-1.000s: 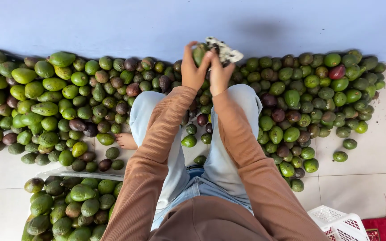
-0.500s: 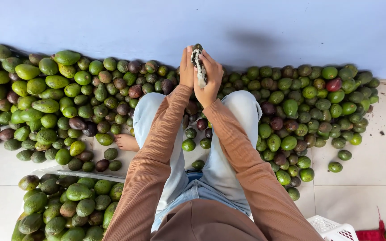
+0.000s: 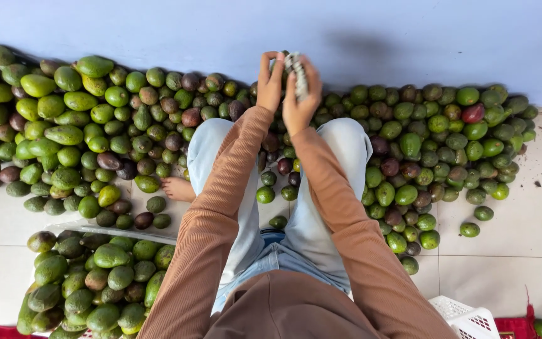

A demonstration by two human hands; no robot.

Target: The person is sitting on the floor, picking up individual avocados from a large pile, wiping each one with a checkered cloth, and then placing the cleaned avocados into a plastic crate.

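Nearest the camera, at the lower right, sits the corner of a white slotted plastic basket (image 3: 465,317). At the lower left a clear plastic sheet (image 3: 111,230) bears a separate batch of green and brownish avocados (image 3: 89,282). The person sits on the pale tiled floor (image 3: 503,276) in light blue jeans, one bare foot (image 3: 178,188) tucked out to the left, with both brown-sleeved arms stretched forward.

Farther out, the left hand (image 3: 270,80) and the right hand (image 3: 299,100) are raised together above the knees. Between them they pinch a small wad of black-and-white patterned material (image 3: 296,72), the right fingers closed around its side and the left fingertips at its near edge; what it wraps, if anything, is too small to tell. To handle it well, the grip looks best kept at the edges, with the wad held over the lap so nothing drops among the fruit.

Beyond the hands, a broad heap of loose green and dark purple avocados (image 3: 95,132) banks against the pale blue wall (image 3: 409,37).
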